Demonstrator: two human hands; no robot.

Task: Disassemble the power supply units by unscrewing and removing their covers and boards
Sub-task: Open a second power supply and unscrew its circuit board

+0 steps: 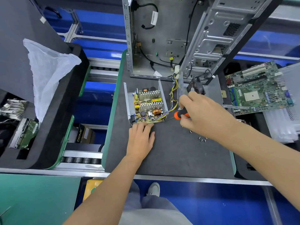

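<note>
Your left hand (140,138) lies flat on the bench (170,153), fingers straight and together, their tips pressing the near edge of the power supply (146,106) to steady it. That unit sits near the middle of the bench, toward its left edge, with its cover already off and the board (148,111) with its heat sinks and copper coil open to view. So you look to be at the board stage: taking out the screws that hold it to the metal tray.

To the right, your right hand (201,114) has its fingers curled round the orange-and-black screwdriver (181,114), the thin shaft pointing left toward the unit's near right corner. Next you need to seat the tip squarely in a screw head while the left hand keeps the case from sliding.

A few loose screws (202,139) lie on the bench just nearer than your right hand.

The screwdriver's tip is too thin to make out, and I cannot tell whether it touches a screw. Your right hand covers most of the handle and part of the wire bundle (172,95).
</note>
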